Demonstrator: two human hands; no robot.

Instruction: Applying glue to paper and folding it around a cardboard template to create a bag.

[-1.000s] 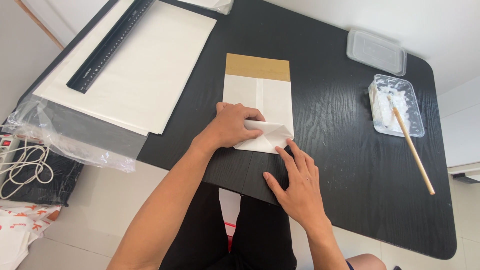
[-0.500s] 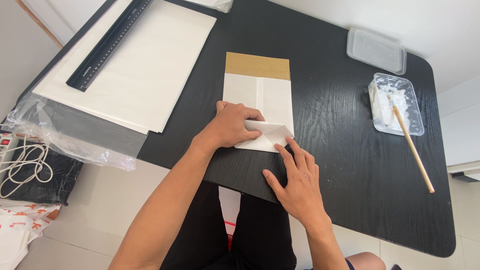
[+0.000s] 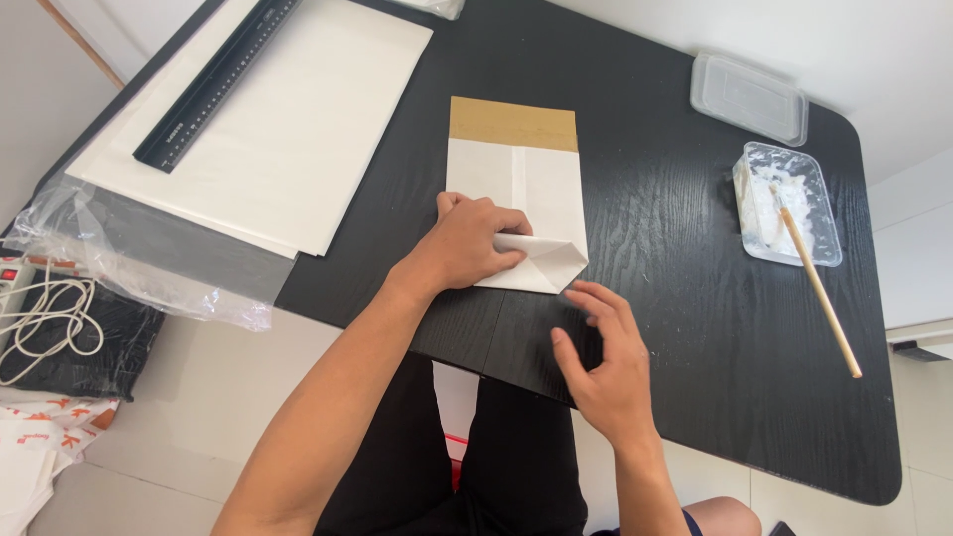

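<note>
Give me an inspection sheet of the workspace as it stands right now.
Surface: black wood-grain table, rounded corners.
Job's things: white folded paper with a brown strip at its far end, near corner folded into a triangle.
Clutter: stack of white sheets with a black ruler on it; clear tub of white paste with a wooden stick; clear lid; clear plastic wrap.
Hands: left hand presses on the paper; right hand open, just off its corner.
Cables: white cord coiled on a black bag, on the floor.
Surroundings: pale tiled floor, white walls.
</note>
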